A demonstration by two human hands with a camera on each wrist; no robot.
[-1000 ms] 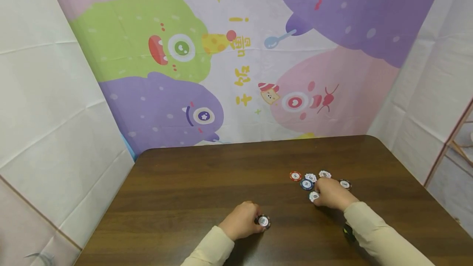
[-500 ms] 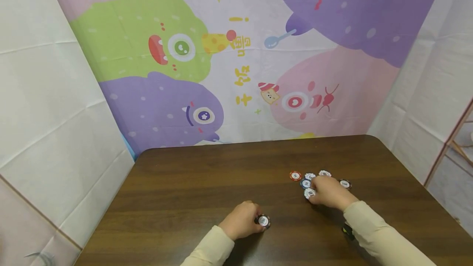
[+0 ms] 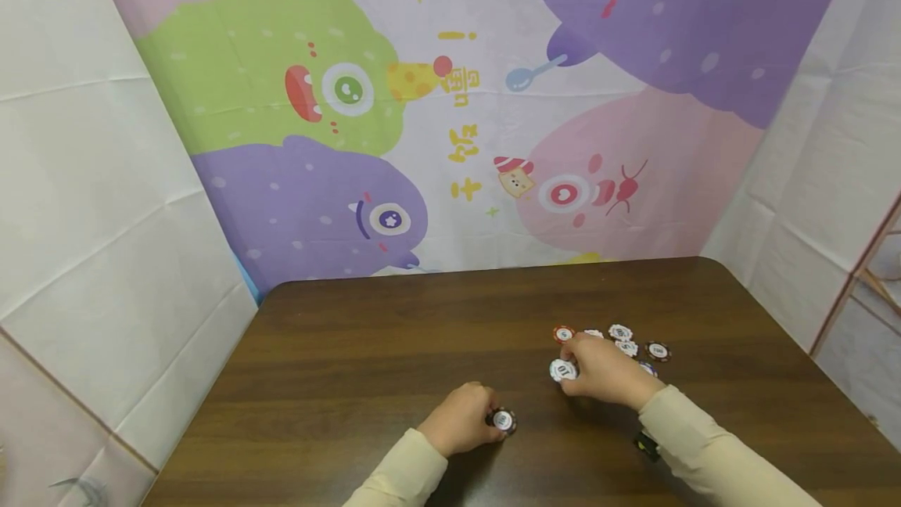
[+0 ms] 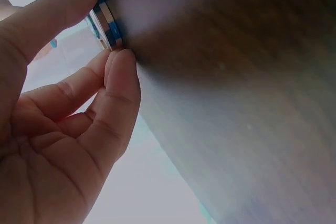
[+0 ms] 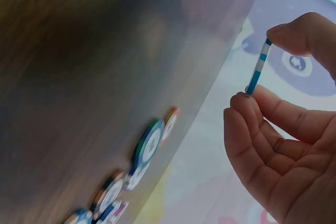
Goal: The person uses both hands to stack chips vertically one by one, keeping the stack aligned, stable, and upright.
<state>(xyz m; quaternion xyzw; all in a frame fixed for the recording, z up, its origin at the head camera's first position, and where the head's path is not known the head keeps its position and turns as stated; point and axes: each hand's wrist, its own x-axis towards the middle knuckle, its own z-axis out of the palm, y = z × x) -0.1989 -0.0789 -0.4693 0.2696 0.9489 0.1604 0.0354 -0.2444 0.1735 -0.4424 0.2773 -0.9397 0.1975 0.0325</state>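
Note:
My left hand (image 3: 461, 421) pinches a dark poker chip (image 3: 503, 420) low over the table, or on it; I cannot tell which. In the left wrist view, thumb and fingertips hold its edge, and a striped rim shows; whether more than one chip is there is unclear. My right hand (image 3: 608, 370) pinches a white poker chip (image 3: 562, 371) marked 10 between thumb and fingers. Seen edge-on in the right wrist view, that chip (image 5: 259, 67) has a blue and white rim and is raised off the table.
Behind the right hand lie loose chips: a red one (image 3: 563, 334), white ones (image 3: 620, 332) and a black one (image 3: 658, 350). The hand partly covers a few. A brown wooden table (image 3: 338, 358) backs onto a cartoon-printed cloth (image 3: 486, 241).
My right hand has moved left with the white chip, uncovering another white chip and part of a dark blue one behind it. The left hand stays in place.

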